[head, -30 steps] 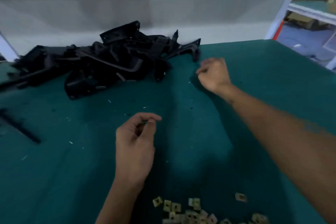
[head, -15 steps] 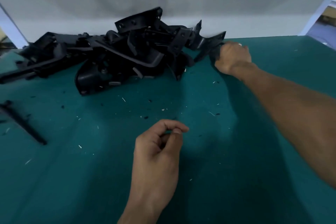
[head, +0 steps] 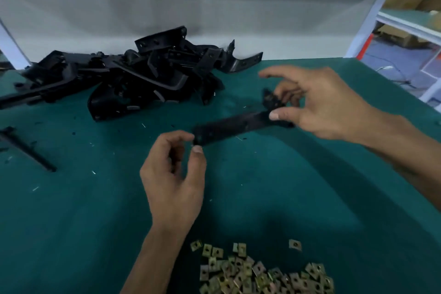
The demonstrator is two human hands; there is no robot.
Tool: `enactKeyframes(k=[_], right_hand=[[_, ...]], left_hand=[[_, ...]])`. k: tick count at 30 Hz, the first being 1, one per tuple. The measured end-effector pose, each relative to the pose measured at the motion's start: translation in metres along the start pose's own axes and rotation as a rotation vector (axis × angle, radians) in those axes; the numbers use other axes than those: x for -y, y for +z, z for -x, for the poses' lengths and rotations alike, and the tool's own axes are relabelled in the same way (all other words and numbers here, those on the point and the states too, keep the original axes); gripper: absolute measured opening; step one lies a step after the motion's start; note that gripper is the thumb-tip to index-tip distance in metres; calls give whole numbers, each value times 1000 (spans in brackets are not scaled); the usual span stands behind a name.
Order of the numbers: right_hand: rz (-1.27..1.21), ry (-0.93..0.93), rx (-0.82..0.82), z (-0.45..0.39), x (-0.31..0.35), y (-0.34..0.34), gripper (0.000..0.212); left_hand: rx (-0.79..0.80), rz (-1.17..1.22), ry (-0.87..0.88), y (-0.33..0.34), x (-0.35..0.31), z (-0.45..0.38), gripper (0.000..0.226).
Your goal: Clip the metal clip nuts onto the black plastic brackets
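Right hand has pulled one black bracket off the pile and brought it toward centre, above the green worktop. Grip: thumb on the near face and fingers curled behind the bracket's right end, index finger stretched out free. Bracket runs down-left from that grip, its far end touching the left hand. Left thumb and forefinger are closed to a pinch at that end; can't tell if a clip nut sits between them. Bracket pile lies up-left of the grip, loose clip nuts below it, near the front edge.
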State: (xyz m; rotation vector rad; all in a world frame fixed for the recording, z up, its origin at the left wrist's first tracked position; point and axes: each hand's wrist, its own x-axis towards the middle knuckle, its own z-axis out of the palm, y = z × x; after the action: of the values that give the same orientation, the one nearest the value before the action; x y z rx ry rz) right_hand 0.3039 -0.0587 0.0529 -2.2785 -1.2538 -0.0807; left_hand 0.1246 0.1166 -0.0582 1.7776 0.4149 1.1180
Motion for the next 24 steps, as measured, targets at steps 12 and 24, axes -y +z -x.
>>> enactKeyframes(k=[12,24], right_hand=[[-603,91,-6,33,74,58,18],[-466,338,68,192,19,58,21]], left_hand=[[540,-132,46,-13,-23,-6,27],[548,615,-703,-29,-12,-9,54]])
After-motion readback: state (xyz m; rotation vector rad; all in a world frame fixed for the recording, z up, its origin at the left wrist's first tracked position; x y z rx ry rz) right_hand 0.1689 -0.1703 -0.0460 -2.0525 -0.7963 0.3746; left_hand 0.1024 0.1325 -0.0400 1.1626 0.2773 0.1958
